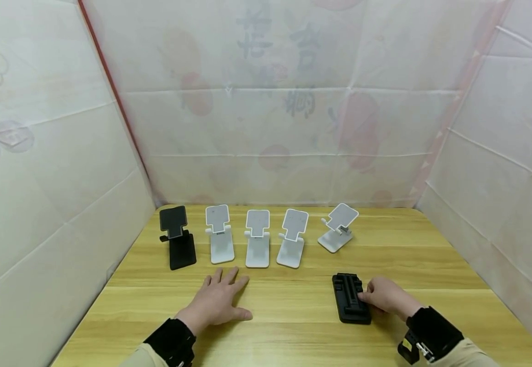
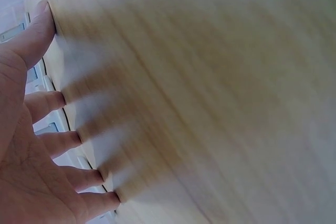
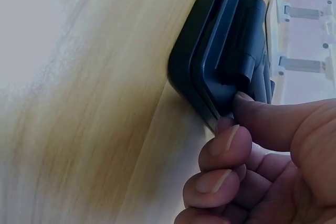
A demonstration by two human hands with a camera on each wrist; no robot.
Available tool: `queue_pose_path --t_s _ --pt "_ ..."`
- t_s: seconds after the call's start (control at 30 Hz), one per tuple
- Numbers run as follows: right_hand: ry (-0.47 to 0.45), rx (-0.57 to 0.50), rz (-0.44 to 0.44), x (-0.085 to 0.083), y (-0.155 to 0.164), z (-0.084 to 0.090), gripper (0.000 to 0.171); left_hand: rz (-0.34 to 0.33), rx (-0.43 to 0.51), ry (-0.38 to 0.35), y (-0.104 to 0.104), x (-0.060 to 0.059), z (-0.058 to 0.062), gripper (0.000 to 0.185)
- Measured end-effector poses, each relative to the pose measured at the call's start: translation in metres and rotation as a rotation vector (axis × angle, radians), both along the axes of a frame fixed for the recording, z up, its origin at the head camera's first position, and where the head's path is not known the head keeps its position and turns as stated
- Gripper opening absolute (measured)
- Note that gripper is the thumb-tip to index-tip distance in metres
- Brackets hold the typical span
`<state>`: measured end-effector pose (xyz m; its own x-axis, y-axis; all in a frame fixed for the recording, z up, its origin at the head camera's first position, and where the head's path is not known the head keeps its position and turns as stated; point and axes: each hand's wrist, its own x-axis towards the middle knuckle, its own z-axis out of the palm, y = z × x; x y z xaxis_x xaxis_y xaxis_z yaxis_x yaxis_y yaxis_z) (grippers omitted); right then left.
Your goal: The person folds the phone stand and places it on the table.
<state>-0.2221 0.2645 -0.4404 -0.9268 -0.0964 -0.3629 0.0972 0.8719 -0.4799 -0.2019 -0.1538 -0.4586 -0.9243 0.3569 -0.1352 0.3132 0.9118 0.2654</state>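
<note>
R hand (image 1: 385, 295) is pinching folded black stand (image 1: 350, 298) on table (image 1: 293, 316); L hand (image 1: 217, 300) is resting flat, holding nothing. Next, prob: a firmer grip for lifting, unfolding.

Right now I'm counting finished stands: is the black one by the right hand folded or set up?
Folded. The black stand lies flat on the table, its plate down, while the right hand pinches its edge.
</note>
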Motion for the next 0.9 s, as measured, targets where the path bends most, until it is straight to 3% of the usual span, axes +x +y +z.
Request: queue_pose_path --t_s 0.57,0.9 --pt "0.056 -0.037 -0.001 -0.001 0.003 -0.005 0.036 0.004 -0.001 -0.010 0.000 0.000 0.000 0.091" --pt "0.013 -0.202 -0.073 -0.002 0.009 0.009 0.024 0.002 -0.002 -0.020 0.002 -0.001 0.000 0.092"
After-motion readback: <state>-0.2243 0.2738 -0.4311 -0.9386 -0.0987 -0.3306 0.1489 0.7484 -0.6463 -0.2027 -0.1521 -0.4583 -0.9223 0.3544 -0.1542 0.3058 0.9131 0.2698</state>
